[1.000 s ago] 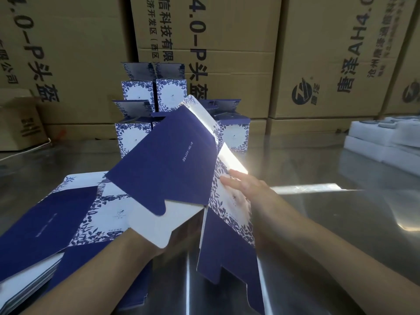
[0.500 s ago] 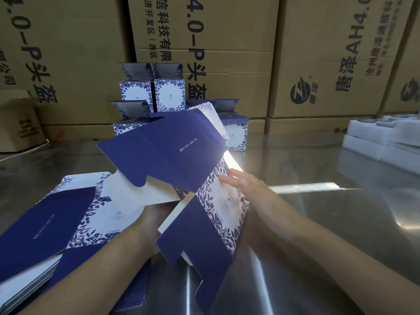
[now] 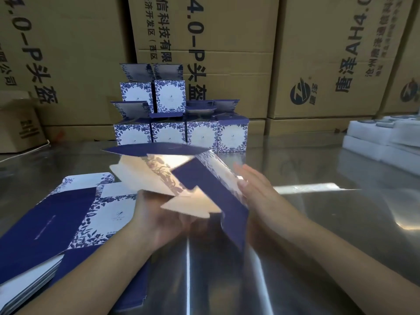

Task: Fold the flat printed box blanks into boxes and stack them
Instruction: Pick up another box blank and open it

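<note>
Blue and white card, a half-open printed box blank (image 3: 181, 178), is up in the air over the shiny metal table (image 3: 318, 223), in front of the stack of folded blue and white boxes (image 3: 200, 135). My left hand (image 3: 159, 219) curls its fingers round the bottom edge to steady it, so my right hand (image 3: 256, 192), fingers straight, can push the side square. The pile of flat blanks (image 3: 56, 223) lies by my left arm, easy to reach.

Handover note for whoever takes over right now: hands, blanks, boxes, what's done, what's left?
Left hand holds the half-opened blank from underneath, above the table. Right hand, held flat, presses its side panel.
Pile of flat blanks lies at the left.
Done: folded boxes stand at the back, four below, two on top.
Left: finish this box, stack it, fold the pile.
</note>
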Available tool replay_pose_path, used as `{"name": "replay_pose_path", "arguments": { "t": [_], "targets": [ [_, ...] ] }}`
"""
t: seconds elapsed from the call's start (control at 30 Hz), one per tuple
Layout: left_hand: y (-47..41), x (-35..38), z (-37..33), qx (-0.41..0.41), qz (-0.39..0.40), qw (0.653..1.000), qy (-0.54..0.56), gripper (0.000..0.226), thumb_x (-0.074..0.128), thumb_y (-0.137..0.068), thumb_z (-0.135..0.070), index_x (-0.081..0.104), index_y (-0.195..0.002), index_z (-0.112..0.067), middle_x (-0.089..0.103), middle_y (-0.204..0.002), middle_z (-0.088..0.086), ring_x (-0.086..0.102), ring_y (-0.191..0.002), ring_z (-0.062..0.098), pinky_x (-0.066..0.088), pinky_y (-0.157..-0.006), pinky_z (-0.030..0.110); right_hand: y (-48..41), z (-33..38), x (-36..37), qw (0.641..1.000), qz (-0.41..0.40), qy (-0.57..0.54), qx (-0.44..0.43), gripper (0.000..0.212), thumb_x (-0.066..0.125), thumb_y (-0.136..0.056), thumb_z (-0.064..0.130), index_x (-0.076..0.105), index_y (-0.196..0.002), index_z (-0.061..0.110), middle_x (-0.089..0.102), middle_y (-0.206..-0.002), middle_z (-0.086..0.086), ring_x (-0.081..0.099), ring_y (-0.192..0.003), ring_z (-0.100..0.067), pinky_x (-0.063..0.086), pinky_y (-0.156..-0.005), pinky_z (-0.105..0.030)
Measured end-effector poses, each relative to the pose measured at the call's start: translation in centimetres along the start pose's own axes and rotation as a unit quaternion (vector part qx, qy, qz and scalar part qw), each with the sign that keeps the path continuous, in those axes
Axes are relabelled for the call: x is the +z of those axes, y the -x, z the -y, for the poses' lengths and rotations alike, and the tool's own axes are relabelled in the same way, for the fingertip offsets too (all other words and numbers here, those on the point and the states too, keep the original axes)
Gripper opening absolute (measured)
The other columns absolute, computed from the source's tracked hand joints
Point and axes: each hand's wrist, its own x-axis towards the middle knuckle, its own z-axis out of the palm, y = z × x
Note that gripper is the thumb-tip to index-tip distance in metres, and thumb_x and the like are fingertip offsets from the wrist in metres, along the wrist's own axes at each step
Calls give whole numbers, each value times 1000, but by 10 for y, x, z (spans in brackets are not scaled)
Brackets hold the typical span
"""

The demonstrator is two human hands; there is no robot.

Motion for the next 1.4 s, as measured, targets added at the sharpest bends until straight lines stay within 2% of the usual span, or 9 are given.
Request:
{"name": "replay_pose_path", "arguments": {
  "t": [0.17,0.37,0.57,0.63,0.67,0.7,0.87,1.13,1.4],
  "targets": [
    [-4,-3,-7,-22,-18,992,127,74,37,-87,-56,45,-130,5,44,-135,31,53,-111,55,51,-76,63,-6,-2,-6,997,-52,-44,39,71,37,-79,76,33,-142,41,32,-150,18,34,-133,2,23,-115,-28],
    [6,6,-2,-24,110,994,11,43,70,-66,-40,74,-98,-11,69,-107,16,67,-97,38,55,-72,51,0,4,-4,995,-23,-67,64,71,38,-85,73,36,-144,33,52,-135,9,45,-127,-9,22,-117,-41],
    [-4,6,-1,-16,5,999,-30,48,36,-93,-42,76,-88,-17,72,-95,10,70,-84,26,56,-66,37,2,21,-8,967,-95,-207,119,44,33,-99,47,68,-78,31,49,-96,-46,51,-84,-61,54,-68,-43],
    [-5,5,-1,25,-30,998,-40,47,38,-92,-43,76,-86,-18,71,-92,7,69,-84,25,55,-71,36,-1,14,-14,961,-136,-221,98,40,30,-100,47,31,-124,16,60,-112,-32,63,-101,-33,56,-79,-34],
    [-6,4,-2,39,-45,997,-43,50,37,-92,-47,77,-85,-18,72,-92,7,68,-85,25,53,-74,36,-3,12,-16,953,-153,-242,105,47,31,-98,50,52,-60,33,68,-114,-10,68,-90,-6,55,-68,-19],
    [-6,2,-3,47,-58,996,-49,55,34,-92,-52,77,-85,-18,72,-92,8,69,-84,25,52,-74,36,-6,8,-19,940,-163,-275,119,46,32,-97,52,61,-122,27,65,-119,4,66,-79,9,52,-56,-12],
    [-7,9,-1,-15,-117,980,-158,43,39,-94,-39,65,-110,-10,68,-87,10,66,-64,23,49,-44,25,-9,4,-26,898,-179,-397,58,46,37,-96,51,55,-123,19,71,-105,-1,69,-73,-10,50,-54,-20],
    [-6,8,9,-86,-155,951,-255,42,45,-94,-35,62,-118,-5,65,-99,16,64,-87,29,56,-79,45,-4,3,-28,916,-146,-372,27,40,31,-97,22,64,-120,23,73,-106,3,69,-85,-7,52,-65,-16],
    [-6,5,1,-34,-202,923,-327,45,45,-85,-58,72,-92,-22,69,-96,1,61,-72,12,53,-70,28,-6,3,-20,944,-68,-322,19,35,43,-87,13,64,-110,29,70,-112,11,67,-97,-6,51,-62,-16]
  ]
}}
